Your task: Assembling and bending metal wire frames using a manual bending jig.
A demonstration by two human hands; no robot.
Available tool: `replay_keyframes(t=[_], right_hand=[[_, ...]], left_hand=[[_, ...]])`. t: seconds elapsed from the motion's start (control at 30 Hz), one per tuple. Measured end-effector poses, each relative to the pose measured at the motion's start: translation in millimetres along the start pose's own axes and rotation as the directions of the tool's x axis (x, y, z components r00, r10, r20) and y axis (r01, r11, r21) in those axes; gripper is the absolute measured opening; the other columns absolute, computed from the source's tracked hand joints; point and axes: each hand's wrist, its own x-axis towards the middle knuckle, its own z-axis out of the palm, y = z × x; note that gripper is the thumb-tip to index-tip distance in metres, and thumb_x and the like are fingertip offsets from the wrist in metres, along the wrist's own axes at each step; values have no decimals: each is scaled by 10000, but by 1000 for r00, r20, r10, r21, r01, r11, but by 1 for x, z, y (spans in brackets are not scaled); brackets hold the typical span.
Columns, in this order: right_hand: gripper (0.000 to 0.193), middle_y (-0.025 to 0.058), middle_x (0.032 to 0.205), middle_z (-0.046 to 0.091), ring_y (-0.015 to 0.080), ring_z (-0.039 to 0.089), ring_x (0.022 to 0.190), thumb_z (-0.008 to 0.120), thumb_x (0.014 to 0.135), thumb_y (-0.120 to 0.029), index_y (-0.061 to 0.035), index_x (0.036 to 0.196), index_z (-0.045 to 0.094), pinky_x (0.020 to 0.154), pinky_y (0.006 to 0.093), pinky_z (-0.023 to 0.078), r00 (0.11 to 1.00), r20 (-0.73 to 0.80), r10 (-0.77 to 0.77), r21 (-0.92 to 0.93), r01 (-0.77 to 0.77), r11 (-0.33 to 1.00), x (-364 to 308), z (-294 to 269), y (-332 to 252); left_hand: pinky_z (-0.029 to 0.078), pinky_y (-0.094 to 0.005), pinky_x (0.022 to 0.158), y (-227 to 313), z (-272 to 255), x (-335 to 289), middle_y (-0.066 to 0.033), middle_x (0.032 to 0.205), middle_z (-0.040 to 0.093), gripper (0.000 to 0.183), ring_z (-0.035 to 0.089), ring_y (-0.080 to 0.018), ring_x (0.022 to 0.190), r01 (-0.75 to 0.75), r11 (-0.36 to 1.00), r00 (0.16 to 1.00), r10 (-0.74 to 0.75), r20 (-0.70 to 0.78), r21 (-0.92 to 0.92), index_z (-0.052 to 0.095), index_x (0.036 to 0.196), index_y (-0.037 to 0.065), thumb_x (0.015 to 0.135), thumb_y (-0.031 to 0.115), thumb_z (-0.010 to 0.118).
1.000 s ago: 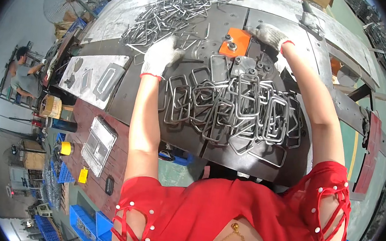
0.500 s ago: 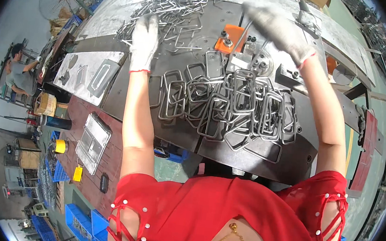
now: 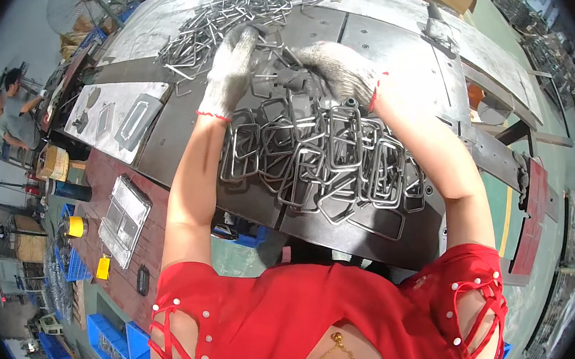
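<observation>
My left hand (image 3: 230,70), in a white knit glove, is at the right edge of a heap of bent metal rods (image 3: 223,17). Its fingers are closed at a bent metal rod (image 3: 271,43). My right hand (image 3: 343,70), gloved alike, reaches leftward over the bending fixture with its fingers curled toward the left hand. What the right fingers hold, if anything, is hidden. Much of the fixture lies under this hand. Nearer to me, a pile of rectangular metal wire frames (image 3: 342,150) covers the steel table (image 3: 243,206).
A pale plate (image 3: 117,118) lies left of my left forearm. Beyond it, a reddish-brown table (image 3: 105,169) bears a metal tray (image 3: 124,222) and a yellow tape roll (image 3: 76,227). Blue crates (image 3: 106,335) stand lower left. Another person (image 3: 17,112) works at far left.
My right hand has swung left and down from the far right, over the fixture and its orange block. My left hand has shifted slightly right, and the two hands are now close together.
</observation>
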Motion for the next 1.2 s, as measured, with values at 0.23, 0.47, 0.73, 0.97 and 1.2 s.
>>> replay_keyframes(t=[0.23, 0.47, 0.73, 0.97, 1.2], right_hand=[[315, 19, 949, 671, 61, 564, 726, 560, 1018, -290, -86, 1238, 655, 632, 207, 473, 727, -143, -672, -706, 401, 584, -10, -78, -28], [304, 92, 1090, 703, 253, 663, 996, 549, 1010, -344, -125, 1164, 692, 889, 374, 521, 863, 267, -430, -960, 199, -197, -24, -118, -38], [346, 118, 1114, 709, 257, 665, 1008, 552, 1014, -339, -94, 1232, 661, 883, 364, 511, 871, 269, -411, -960, 276, -44, -8, -132, -35], [366, 150, 1179, 688, 283, 652, 1089, 534, 1018, -299, -68, 1286, 629, 934, 394, 510, 796, 341, -500, -909, 415, 40, 0, -140, -7], [331, 161, 1139, 685, 375, 646, 1070, 524, 964, -161, -113, 1262, 660, 933, 443, 519, 857, 155, -491, -976, 55, -211, -41, -137, 7]], left_hand=[[505, -266, 776, 14, 2, 2, -62, 1130, 655, 396, 598, -118, 923, 22, 995, 1000, -23, -4, -93, 609, 1301, 33, 1001, 291, 593], [275, -167, 457, 0, 1, 10, 86, 711, 487, 299, 365, -2, 547, 188, 945, 972, -218, -86, -267, 653, 1195, 55, 1001, 278, 607], [347, -177, 532, -2, -8, 7, 68, 780, 530, 370, 425, -14, 615, 225, 940, 972, -235, -9, -258, 655, 1231, 78, 956, 325, 667], [441, -216, 635, -10, -16, 10, -38, 1001, 651, 563, 536, -82, 728, 249, 943, 966, -259, -15, -222, 550, 1363, 1, 951, 363, 674], [358, -190, 511, -9, -13, 6, 38, 784, 566, 373, 429, -23, 577, 217, 874, 968, -249, -17, -434, 614, 1231, 28, 960, 276, 674]])
